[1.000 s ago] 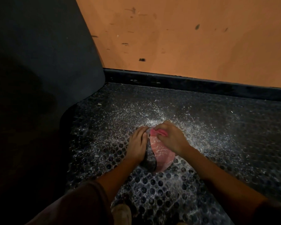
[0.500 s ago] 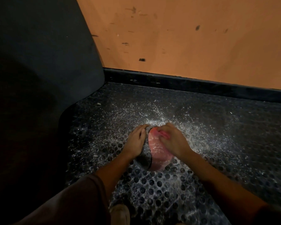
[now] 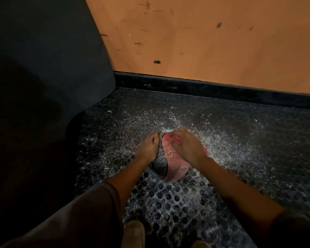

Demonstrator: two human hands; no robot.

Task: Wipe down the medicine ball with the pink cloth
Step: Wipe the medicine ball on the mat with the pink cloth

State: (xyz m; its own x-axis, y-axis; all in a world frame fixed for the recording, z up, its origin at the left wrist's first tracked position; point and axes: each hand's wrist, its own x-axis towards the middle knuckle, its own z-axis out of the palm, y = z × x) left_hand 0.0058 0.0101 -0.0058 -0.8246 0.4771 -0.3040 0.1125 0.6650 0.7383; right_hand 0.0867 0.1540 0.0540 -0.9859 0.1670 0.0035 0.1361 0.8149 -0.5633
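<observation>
The medicine ball (image 3: 175, 167) is sitting on the black rubber mat (image 3: 168, 204) w/ round holes, about mid-view, a bit far of the person's feet. The ball is showing pink on its right part & dark gray on its left part. The left hand (image 3: 148, 149) is lying flat on the dark side, fingers straight & close together, touching the ball. The right hand (image 3: 186, 147) is sitting on the far top of the ball, fingers bent over the bunched pink cloth (image 3: 171, 139) & pressing it on the ball (this hand is looking a bit blurry). White specks are lying all over the mat round the ball. An orange wall (image 3: 204, 42) is standing at the far side, w/ a dark pad (image 3: 43, 68) at the left. A tan shoe (image 3: 133, 233) is showing at the near edge.
</observation>
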